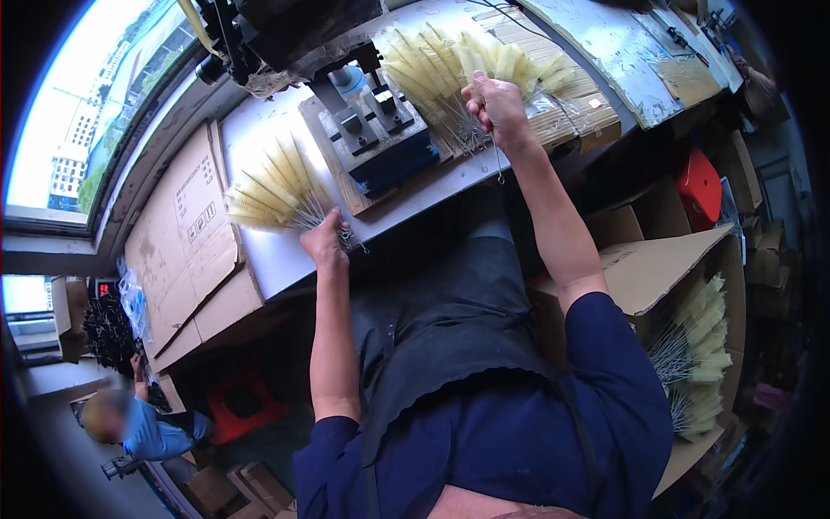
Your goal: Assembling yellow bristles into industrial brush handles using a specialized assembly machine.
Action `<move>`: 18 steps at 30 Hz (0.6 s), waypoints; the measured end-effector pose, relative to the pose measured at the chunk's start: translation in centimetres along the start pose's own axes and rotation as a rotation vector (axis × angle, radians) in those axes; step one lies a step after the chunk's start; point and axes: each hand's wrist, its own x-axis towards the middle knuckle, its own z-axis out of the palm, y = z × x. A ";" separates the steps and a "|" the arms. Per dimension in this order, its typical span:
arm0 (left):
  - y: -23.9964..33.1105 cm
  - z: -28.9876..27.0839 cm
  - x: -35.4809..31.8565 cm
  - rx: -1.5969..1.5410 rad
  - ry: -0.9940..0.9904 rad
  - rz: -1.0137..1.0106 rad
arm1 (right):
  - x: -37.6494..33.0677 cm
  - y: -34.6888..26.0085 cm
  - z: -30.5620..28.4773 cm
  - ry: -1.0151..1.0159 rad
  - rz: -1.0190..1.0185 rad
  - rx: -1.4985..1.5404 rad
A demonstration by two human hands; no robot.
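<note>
My left hand is closed round the wire stems of a fanned bunch of twisted-wire bottle brushes with pale yellow bristles, at the left of the table. To the right, my right hand is closed on a single wire brush; its stem hangs below the fist and ends in a small loop. Beneath and beside that hand lies a pile of similar brushes, their wire ends toward me. Between my hands stands a metal fixture with clamp blocks on a blue base.
Flattened cardboard covers the table's left end. Corrugated board lies under the right pile. An open carton with more brushes stands at my right, near a red stool. Dark machinery overhangs the fixture. Another person sits at the far left.
</note>
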 end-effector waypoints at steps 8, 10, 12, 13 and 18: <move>0.5 0.4 -2.9 -0.219 -0.127 0.078 | 6.2 0.3 -3.4 0.354 -0.375 -0.671; 1.3 0.9 -4.5 -0.242 -0.143 0.028 | 6.5 0.8 -3.0 0.599 -0.643 -0.941; 1.9 0.7 -6.2 -0.274 -0.188 0.025 | 3.2 0.8 -0.3 0.619 -0.838 -0.763; 2.3 1.2 -7.1 -0.295 -0.209 0.065 | 1.3 1.5 1.1 0.489 -0.707 -0.600; 3.0 1.8 -9.8 -0.258 -0.357 0.008 | -8.4 5.5 9.2 -0.368 -0.172 -0.467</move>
